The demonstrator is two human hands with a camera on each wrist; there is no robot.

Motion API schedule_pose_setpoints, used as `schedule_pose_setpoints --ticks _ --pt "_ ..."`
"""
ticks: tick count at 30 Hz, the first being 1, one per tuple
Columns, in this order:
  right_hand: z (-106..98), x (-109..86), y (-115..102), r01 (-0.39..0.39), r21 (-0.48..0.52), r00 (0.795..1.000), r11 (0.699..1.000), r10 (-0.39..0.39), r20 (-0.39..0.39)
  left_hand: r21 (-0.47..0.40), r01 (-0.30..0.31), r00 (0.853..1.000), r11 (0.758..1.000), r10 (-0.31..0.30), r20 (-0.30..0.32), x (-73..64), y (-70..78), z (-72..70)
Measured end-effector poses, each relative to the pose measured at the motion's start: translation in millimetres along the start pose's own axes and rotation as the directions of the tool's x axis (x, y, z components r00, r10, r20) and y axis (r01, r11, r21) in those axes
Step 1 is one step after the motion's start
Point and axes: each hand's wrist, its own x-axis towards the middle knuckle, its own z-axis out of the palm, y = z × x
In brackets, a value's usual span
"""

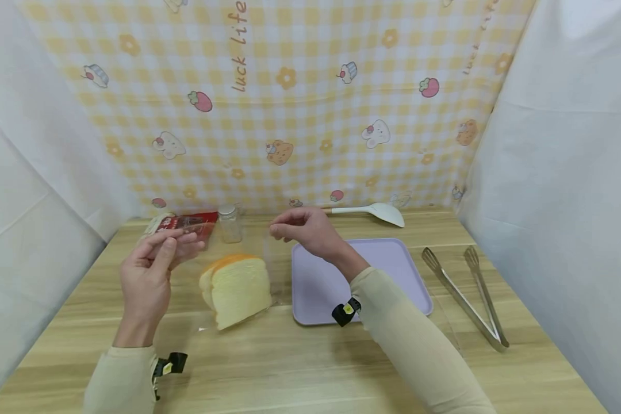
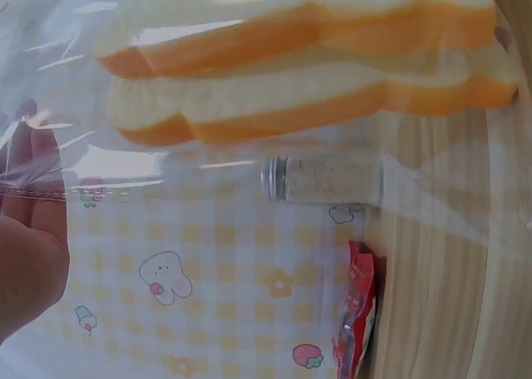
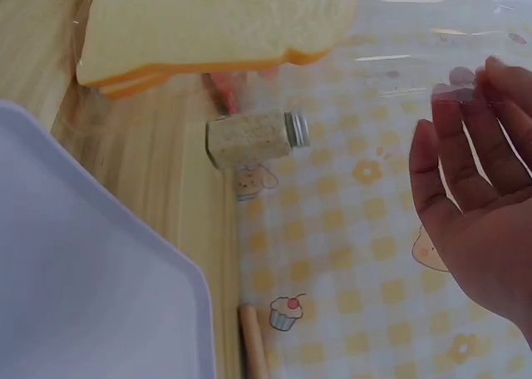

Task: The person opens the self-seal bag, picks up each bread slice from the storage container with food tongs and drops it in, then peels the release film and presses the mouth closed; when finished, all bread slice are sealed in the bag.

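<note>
A clear plastic bag [image 2: 125, 167] with two bread slices [image 1: 240, 292] in it hangs between my hands. My left hand [image 1: 152, 267] pinches the bag's upper edge at the left, thumb against the fingers. On the other side my right hand [image 1: 313, 233] pinches the same edge between thumb and fingertips; in the right wrist view the film [image 3: 391, 63] runs to those fingertips. The slices stand upright, one behind the other, with orange-brown crusts. Whether the bag's bottom touches the table cannot be seen clearly.
Behind the bag stand a glass jar [image 1: 230, 224] with a metal lid and a red packet [image 1: 207, 221]. A lilac tray [image 1: 393, 276] lies to the right, metal tongs [image 1: 466, 299] beyond it. A white spatula [image 1: 385, 214] lies at the back by the checked cloth [image 1: 310, 121].
</note>
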Motion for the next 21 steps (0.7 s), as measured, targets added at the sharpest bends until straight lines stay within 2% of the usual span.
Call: schedule_pose_setpoints --ticks 4,7,12,19,21 --pt "-1 -1.6 1 0.044 -0.022 0.998 0.999 -0.045 -0.040 0.067 0.032 0.999 0.997 -0.029 -0.044 -0.9 4.4 -3.9" --pt "-2 -2.3 2 0.052 -0.032 0.997 0.998 -0.054 -0.046 0.099 0.049 0.998 0.994 -0.044 -0.051 -1.4 6.7 -6.1" --pt "-1 -3.7 3 0.068 -0.047 0.997 0.997 -0.070 -0.045 0.120 0.063 0.997 0.991 -0.059 -0.042 -3.4 7.9 -10.2" --pt "-3 -6.0 5 0.071 -0.052 0.995 0.996 -0.074 -0.069 0.085 0.064 0.998 0.994 -0.066 0.023 -5.8 8.8 -15.9" --pt "-3 -5.8 5 0.076 -0.052 0.995 0.996 -0.079 -0.065 0.096 0.068 0.998 0.993 -0.069 0.010 -5.7 10.3 -16.1"
